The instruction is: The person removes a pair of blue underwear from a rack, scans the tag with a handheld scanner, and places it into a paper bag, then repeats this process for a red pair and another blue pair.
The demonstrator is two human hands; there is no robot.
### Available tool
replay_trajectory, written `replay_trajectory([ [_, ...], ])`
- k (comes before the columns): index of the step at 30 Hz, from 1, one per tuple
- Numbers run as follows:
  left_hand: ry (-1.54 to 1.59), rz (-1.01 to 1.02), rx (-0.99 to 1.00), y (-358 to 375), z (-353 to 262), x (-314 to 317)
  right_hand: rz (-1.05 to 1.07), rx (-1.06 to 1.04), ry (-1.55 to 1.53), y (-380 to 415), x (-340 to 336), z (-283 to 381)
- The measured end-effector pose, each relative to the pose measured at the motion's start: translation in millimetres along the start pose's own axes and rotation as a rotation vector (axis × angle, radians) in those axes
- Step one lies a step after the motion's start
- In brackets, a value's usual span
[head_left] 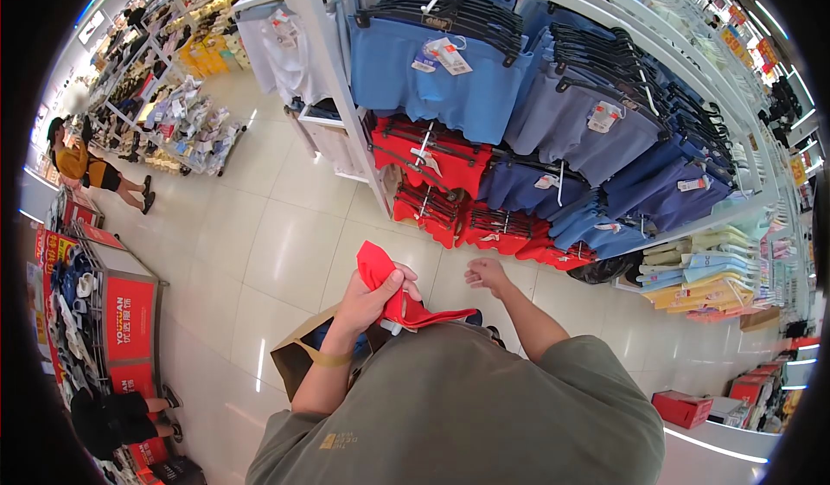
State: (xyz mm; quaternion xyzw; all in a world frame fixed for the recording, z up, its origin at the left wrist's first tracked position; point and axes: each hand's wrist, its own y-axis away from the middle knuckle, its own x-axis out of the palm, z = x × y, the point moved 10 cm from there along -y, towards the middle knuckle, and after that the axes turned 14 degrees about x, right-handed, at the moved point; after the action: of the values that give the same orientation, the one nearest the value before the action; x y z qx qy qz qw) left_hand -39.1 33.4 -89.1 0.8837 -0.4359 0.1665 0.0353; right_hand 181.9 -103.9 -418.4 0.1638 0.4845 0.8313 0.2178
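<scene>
Bunched in my left hand [380,295] is a red garment [374,264], its fabric sticking up above the fingers and trailing right across my shirt. Its exact cut cannot be made out. A small pale piece, perhaps a tag or clip, shows at its lower edge. From my left forearm hangs a brown paper bag [290,357] with dark blue cloth inside. My right hand [487,275] is held out in front of the rack, fingers loosely bent and apart, with nothing in it. Nearest to it are red boxer briefs [497,230] on black hangers, low on the rack.
The white display rack [333,79] carries blue shorts-style underwear [437,74] above and red ones below. Pale folded clothes [700,273] hang at right. A red-sided bin [130,321] stands left. Two other people are on the left, one beside that bin. Tiled floor [285,217] lies between.
</scene>
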Motion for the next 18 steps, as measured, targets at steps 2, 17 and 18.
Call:
replay_trajectory([
  [2,0.006,0.007,-0.017,-0.2,2.0,1.9,0.046,0.04,0.013,5.6,5.8,-24.9],
  [17,-0.038,-0.029,0.026,-24.6,12.3,19.1,0.717,-0.386,0.343,185.0,102.6,63.8],
  [18,-0.005,-0.06,0.024,-28.9,10.5,20.2,0.754,-0.42,0.402,201.4,115.6,70.2],
])
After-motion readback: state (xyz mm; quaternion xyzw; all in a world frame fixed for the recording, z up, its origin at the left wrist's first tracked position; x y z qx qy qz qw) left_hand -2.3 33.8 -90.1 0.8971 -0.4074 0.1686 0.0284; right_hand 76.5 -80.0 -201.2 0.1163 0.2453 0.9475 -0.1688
